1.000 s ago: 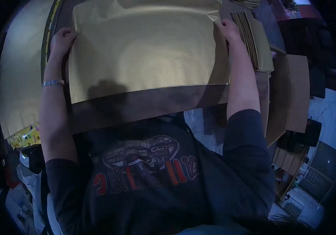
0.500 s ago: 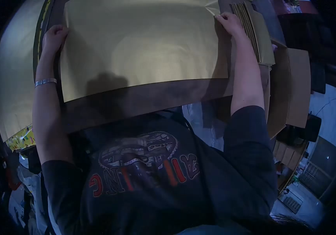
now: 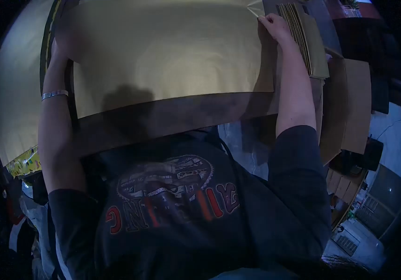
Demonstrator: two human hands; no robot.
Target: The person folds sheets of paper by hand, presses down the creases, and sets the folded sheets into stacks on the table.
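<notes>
A large sheet of gold paper [image 3: 172,56] lies flat in front of me on a dark table surface [image 3: 186,107]. At its right edge my right hand [image 3: 276,28] is closed, thumb and fingers pinching the sheet, and creases fan out from that grip. My left hand [image 3: 67,44] is at the sheet's left edge, smeared by motion, so its fingers cannot be made out. A silver bracelet [image 3: 54,94] circles my left wrist. The far edge of the sheet runs out of view.
More gold sheeting [image 3: 16,88] stretches along the left, above a yellow patterned wrap [image 3: 24,164]. Beside my right forearm stands a stack of folded cardboard pieces [image 3: 305,39]. An open cardboard box [image 3: 355,105] is right of it.
My left hand has gone from a closed grip at the sheet's left edge to a blur over that edge. The right hand keeps its pinch, and the sheet has barely shifted.
</notes>
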